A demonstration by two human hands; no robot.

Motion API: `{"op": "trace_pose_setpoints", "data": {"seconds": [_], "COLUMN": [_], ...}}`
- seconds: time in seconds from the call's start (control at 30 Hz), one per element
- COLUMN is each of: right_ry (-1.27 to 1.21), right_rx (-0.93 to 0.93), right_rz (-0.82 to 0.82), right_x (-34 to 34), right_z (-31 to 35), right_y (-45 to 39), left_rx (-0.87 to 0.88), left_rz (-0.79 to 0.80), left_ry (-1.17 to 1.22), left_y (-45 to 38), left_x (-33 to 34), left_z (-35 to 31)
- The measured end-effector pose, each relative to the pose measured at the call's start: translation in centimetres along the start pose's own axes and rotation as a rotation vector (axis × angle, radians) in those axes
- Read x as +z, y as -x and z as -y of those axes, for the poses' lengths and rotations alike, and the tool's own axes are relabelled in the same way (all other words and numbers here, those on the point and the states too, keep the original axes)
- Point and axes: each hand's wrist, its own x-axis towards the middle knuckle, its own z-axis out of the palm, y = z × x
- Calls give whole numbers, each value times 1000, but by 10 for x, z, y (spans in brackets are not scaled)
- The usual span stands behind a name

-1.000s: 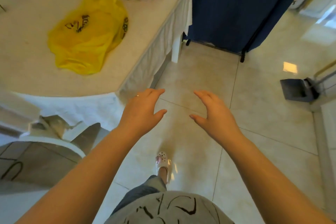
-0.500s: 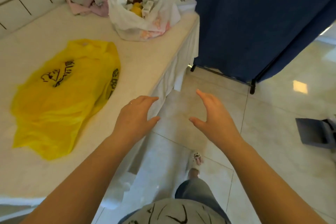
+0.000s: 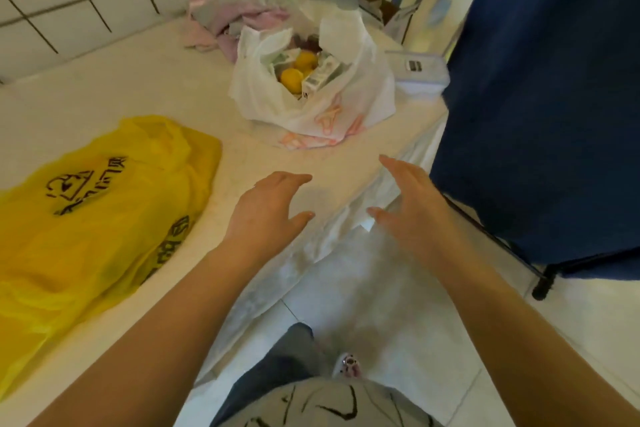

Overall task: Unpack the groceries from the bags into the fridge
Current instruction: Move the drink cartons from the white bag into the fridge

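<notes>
While our empty left hand (image 3: 266,215) and right hand (image 3: 412,208) hover spread at frame centre, we judge the thin white plastic bag (image 3: 311,94) above them soft and saggy, best gripped by its handles.

The white-clothed tabletop (image 3: 145,90) carries a flat yellow bag (image 3: 93,218), an open white bag (image 3: 311,90), pink cloths (image 3: 228,21) and a plastic box (image 3: 419,71).

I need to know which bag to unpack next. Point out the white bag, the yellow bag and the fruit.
white bag (image 3: 263,94), head view, on its left wall.
yellow bag (image 3: 104,236), head view, on its flat middle.
fruit (image 3: 291,79), head view, on the nearer yellow fruit inside the white bag.
</notes>
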Motion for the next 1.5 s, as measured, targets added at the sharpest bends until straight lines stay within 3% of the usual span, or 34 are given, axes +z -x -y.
{"op": "trace_pose_setpoints", "data": {"seconds": [0.27,0.73,0.9,1.0,1.2,1.5], "right_ry": [94,32,22,122,692,692], "right_rx": [-176,-246,-551,-650,-823,-900], "right_rz": [69,189,302,396,373,356], "right_x": [-9,1,21,25,-1,-31], "right_z": [-19,-26,-20,-21,-50,-86], "right_y": [-138,-313,-369,-406,-461,-491], "left_rx": [-141,-221,-297,-341,-358,-360], "left_rz": [-87,-93,-140,-161,-186,-132], "left_ry": [75,213,199,203,222,228], "left_y": [-107,-250,-274,-291,-335,-382], "left_x": [3,-1,2,5,18,43], "left_z": [16,42,41,31,11,-2]}}
